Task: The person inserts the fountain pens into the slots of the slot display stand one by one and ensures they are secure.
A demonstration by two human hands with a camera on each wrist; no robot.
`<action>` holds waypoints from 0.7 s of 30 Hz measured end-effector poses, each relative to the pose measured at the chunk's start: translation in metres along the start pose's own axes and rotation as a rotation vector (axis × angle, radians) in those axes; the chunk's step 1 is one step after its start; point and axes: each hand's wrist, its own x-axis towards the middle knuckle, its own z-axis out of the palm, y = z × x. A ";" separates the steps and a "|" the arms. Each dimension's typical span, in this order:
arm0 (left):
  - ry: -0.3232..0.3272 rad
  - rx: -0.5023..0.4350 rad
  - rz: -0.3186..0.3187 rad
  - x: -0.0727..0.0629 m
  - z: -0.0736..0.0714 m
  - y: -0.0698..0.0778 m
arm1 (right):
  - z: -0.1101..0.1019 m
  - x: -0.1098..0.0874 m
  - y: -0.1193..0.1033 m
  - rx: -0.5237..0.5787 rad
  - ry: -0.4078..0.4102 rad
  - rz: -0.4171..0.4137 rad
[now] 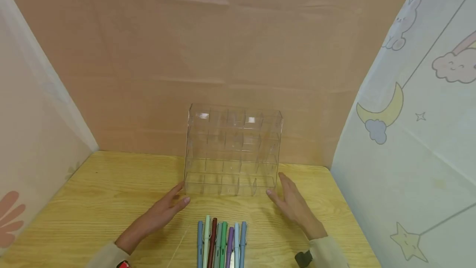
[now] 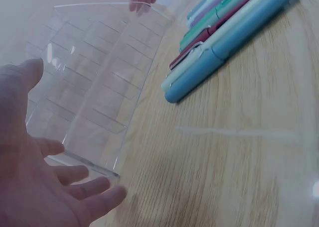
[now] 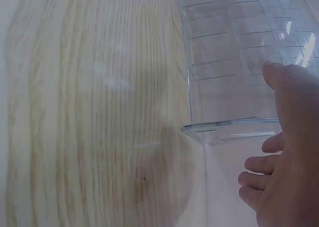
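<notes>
A clear tiered acrylic pen organizer [image 1: 212,187] stands upright on the wood-grain counter [image 1: 130,189], just in front of a brown backdrop [image 1: 230,53], its four rows split by thin dividers. The left hand [image 1: 163,213] is at its lower left corner, fingers loosely extended, thumb well apart, gripping nothing. The right hand [image 1: 293,204] is at the lower right corner, fingers slightly bent and spread from the thumb, likewise gripping nothing; whether either hand actually touches the side panels I cannot tell. Between the forearms, nearer the person, eight capped pens [image 1: 224,239] lie side by side: blue, pale green, dark red, grey-green, green, purple, light blue and blue. Metal clips show on several caps; any lettering there is too small to make out. The right-hand sheet [image 1: 420,168] bears printed pictures: a moon, clouds, a star and a rabbit
</notes>
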 end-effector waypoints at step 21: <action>-0.119 -0.245 -0.119 0.000 0.019 -0.004 | 0.013 0.000 -0.012 0.210 -0.065 0.151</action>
